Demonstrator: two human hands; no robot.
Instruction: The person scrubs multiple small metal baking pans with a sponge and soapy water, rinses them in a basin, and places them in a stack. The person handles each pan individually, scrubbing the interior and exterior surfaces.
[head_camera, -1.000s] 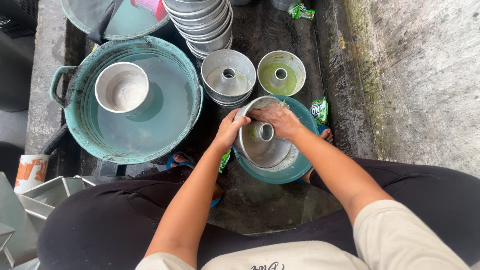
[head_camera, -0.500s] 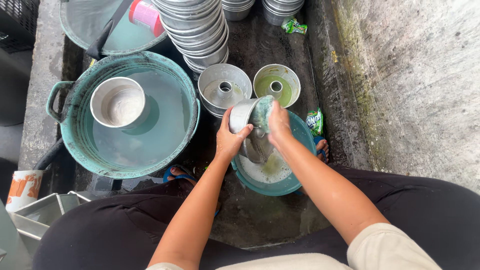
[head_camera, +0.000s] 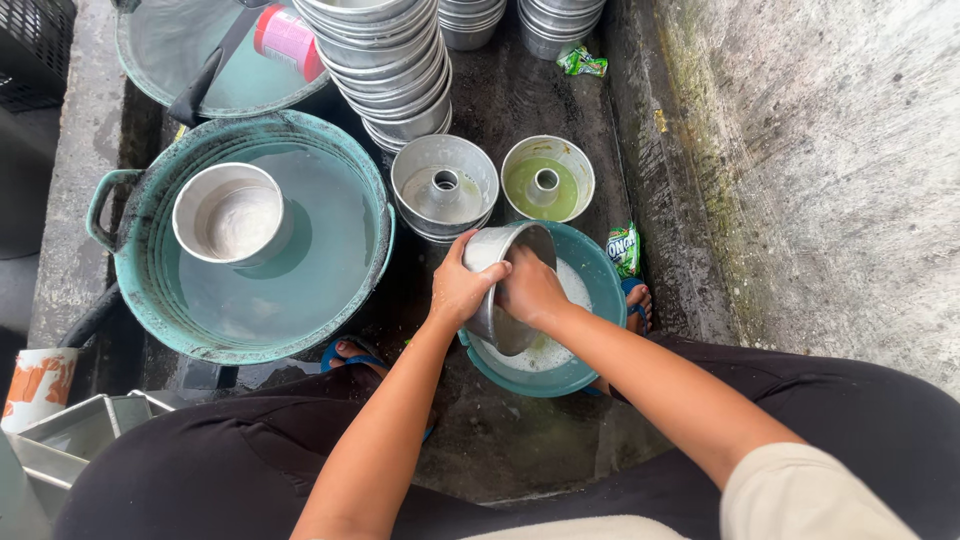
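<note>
Metal ring-shaped cake tin (head_camera: 505, 285), tilted on its side, gripped between both hands directly over a small teal basin (head_camera: 590, 370) of soapy water. Left hand (head_camera: 462, 290) wrapped around the tin's outer wall, fingers curled tight on the metal. Right hand (head_camera: 530, 292) pressed against the tin's lower side, closed on it; whether holding a sponge, impossible to tell. Best done by keeping the tin low over the suds so drips fall back in, steadying with the left while rubbing with the right, and turning the tin bit by bit to reach the centre tube and rim.

Just beyond the grip, two more ring tins: a plain one stacked on others (head_camera: 444, 195) and one with green residue (head_camera: 547, 178). Further beyond, a tall stack of metal bowls (head_camera: 390, 60). To the left of the grip, a large teal tub of water (head_camera: 250, 240) with a metal bowl (head_camera: 230, 215) floating in it. To the right, a green sachet (head_camera: 624, 248) beside the basin, then a rough concrete wall (head_camera: 820, 170).

Compared with a second ago: tin then lying flat, mouth up, in the basin with both hands on its rim; now lifted and tipped onto its side, hands closer together
</note>
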